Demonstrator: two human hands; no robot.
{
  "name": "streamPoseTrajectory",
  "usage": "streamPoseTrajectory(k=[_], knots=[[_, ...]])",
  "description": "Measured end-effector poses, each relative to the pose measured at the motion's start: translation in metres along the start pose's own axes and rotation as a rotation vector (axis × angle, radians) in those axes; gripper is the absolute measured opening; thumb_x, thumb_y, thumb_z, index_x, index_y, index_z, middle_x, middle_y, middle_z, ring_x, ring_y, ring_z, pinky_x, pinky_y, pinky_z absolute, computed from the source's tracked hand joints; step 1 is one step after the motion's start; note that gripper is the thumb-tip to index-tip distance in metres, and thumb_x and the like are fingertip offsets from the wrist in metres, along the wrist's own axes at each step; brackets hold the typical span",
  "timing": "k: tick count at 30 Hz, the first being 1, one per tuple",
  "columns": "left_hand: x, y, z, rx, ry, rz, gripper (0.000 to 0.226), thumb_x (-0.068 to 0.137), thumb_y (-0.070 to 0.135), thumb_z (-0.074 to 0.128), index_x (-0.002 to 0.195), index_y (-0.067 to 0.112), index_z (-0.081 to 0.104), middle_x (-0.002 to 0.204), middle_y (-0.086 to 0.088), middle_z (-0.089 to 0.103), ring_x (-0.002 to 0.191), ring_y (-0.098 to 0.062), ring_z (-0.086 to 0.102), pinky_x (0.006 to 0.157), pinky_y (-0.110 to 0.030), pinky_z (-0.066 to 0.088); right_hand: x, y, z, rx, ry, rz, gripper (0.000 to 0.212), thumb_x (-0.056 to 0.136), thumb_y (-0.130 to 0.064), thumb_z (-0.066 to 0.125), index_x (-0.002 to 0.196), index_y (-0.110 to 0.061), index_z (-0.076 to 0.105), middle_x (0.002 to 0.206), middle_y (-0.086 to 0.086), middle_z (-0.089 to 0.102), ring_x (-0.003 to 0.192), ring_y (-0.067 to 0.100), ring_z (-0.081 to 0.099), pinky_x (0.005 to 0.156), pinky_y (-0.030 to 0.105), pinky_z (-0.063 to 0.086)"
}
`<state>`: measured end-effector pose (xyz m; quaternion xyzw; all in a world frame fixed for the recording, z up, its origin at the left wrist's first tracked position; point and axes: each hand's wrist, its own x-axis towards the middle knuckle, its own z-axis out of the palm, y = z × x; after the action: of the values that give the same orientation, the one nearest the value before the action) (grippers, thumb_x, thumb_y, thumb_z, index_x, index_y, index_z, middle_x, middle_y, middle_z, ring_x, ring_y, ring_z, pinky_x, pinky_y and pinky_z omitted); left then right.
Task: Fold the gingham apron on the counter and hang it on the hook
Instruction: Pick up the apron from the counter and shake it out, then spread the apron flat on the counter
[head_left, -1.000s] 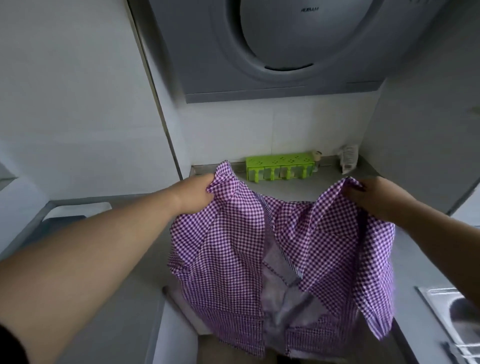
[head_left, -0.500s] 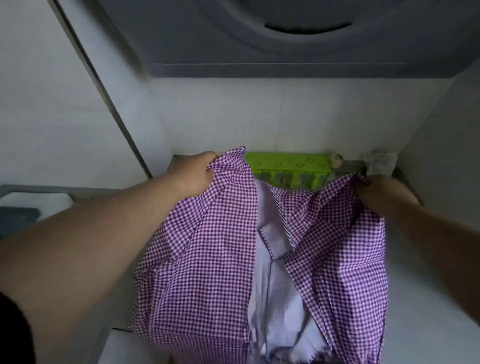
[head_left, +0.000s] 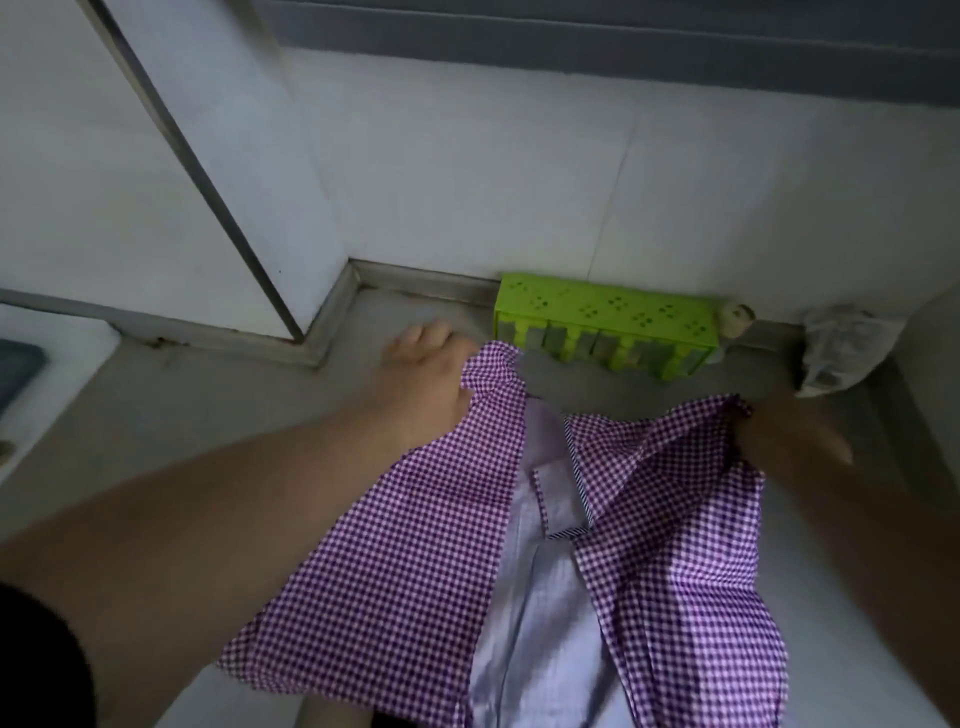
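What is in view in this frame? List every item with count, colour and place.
apron: 1, purple-and-white gingham with pale lilac inside, held up over the counter, centre.
rack: 1, lime green, on the counter against the back wall.
counter: 1, grey, below the wall.
small object: 1, beige, right of the rack; too blurred to identify.
crumpled bag: 1, whitish, back right corner.
wall: 1, white, behind the counter.
hood edge: 1, grey, along the top.
left hand: 1, grips the apron's upper left corner.
right hand: 1, grips the apron's upper right corner; blurred.
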<state>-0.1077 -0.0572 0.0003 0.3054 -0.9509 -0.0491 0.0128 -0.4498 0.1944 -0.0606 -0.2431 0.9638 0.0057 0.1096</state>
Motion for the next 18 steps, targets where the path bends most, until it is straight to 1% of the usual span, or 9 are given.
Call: streamPoseTrajectory(k=[2,3,5,6,7,9,12,14,18], knots=[[-0.014,0.001,0.022,0.055,-0.224,0.249,0.037,0.093,0.039,0.067,0.127,0.024,0.065,0.126,-0.001,0.060,0.118,-0.026,0.058,0.098,-0.039,0.047,0.011,0.001,0.013,-0.014,-0.020,0.034,0.057,0.096,-0.051,0.036,0.109,-0.006,0.069,0.118,0.022,0.068,0.106,0.040,0.067,0.085,0.049,0.057],[-0.021,0.002,0.034,0.091,-0.382,0.303,0.039,0.094,0.042,0.066,0.129,0.024,0.065,0.125,0.000,0.060,0.116,-0.025,0.059,0.096,-0.038,0.049,0.016,0.002,0.021,-0.019,-0.033,0.044,0.062,0.093,-0.053,0.033,0.115,-0.006,0.068,0.124,0.022,0.066,0.111,0.040,0.065,0.091,0.051,0.056],[-0.034,0.004,0.055,0.137,-0.629,0.300,0.058,0.094,0.048,0.067,0.146,0.025,0.054,0.145,-0.003,0.052,0.127,-0.027,0.055,0.103,-0.041,0.049,0.013,-0.001,0.028,-0.047,-0.030,0.019,0.058,0.091,-0.051,0.037,0.114,-0.007,0.066,0.119,0.021,0.065,0.107,0.041,0.065,0.089,0.052,0.057],[-0.037,0.006,0.067,0.147,-0.696,0.274,0.071,0.093,0.051,0.070,0.154,0.027,0.044,0.160,-0.005,0.040,0.137,-0.030,0.049,0.110,-0.044,0.047,0.004,-0.006,0.029,-0.107,0.020,-0.019,0.049,0.091,-0.048,0.043,0.117,-0.010,0.062,0.118,0.020,0.063,0.105,0.042,0.064,0.087,0.050,0.057],[-0.040,0.006,0.075,0.164,-0.740,0.247,0.083,0.091,0.052,0.073,0.160,0.029,0.034,0.172,-0.008,0.023,0.147,-0.033,0.041,0.116,-0.048,0.043,-0.009,-0.014,0.026,-0.174,0.097,-0.084,0.041,0.091,-0.043,0.051,0.120,-0.014,0.057,0.119,0.018,0.059,0.105,0.042,0.063,0.084,0.049,0.056],[-0.042,0.008,0.090,0.216,-0.784,0.218,0.103,0.086,0.055,0.078,0.166,0.036,0.014,0.176,-0.010,-0.004,0.156,-0.039,0.026,0.122,-0.054,0.036,-0.038,-0.028,0.034,-0.279,0.224,-0.363,0.044,0.084,-0.031,0.066,0.124,-0.017,0.056,0.118,0.015,0.056,0.099,0.041,0.062,0.080,0.047,0.054],[-0.041,0.017,0.101,0.289,-0.821,0.194,0.119,0.084,0.056,0.081,0.166,0.039,-0.003,0.174,-0.016,-0.017,0.157,-0.048,0.013,0.125,-0.059,0.028,-0.075,-0.048,0.061,-0.261,0.190,-0.846,0.064,0.067,-0.027,0.081,0.128,-0.022,0.059,0.115,0.010,0.060,0.087,0.034,0.066,0.067,0.045,0.059],[-0.040,0.021,0.106,0.303,-0.822,0.193,0.122,0.083,0.055,0.082,0.166,0.038,-0.006,0.173,-0.019,-0.019,0.156,-0.052,0.011,0.124,-0.062,0.029,-0.088,-0.065,0.071,-0.309,0.103,-0.923,0.067,0.070,-0.032,0.077,0.133,-0.031,0.054,0.124,0.006,0.057,0.086,0.028,0.067,0.062,0.040,0.059],[-0.037,0.020,0.111,0.313,-0.820,0.203,0.125,0.082,0.057,0.082,0.165,0.039,-0.009,0.172,-0.021,-0.020,0.156,-0.054,0.011,0.121,-0.065,0.032,-0.084,-0.095,0.071,-0.307,-0.032,-0.825,0.026,0.094,-0.030,0.050,0.119,-0.035,0.059,0.123,-0.001,0.051,0.087,0.024,0.068,0.066,0.038,0.054]])
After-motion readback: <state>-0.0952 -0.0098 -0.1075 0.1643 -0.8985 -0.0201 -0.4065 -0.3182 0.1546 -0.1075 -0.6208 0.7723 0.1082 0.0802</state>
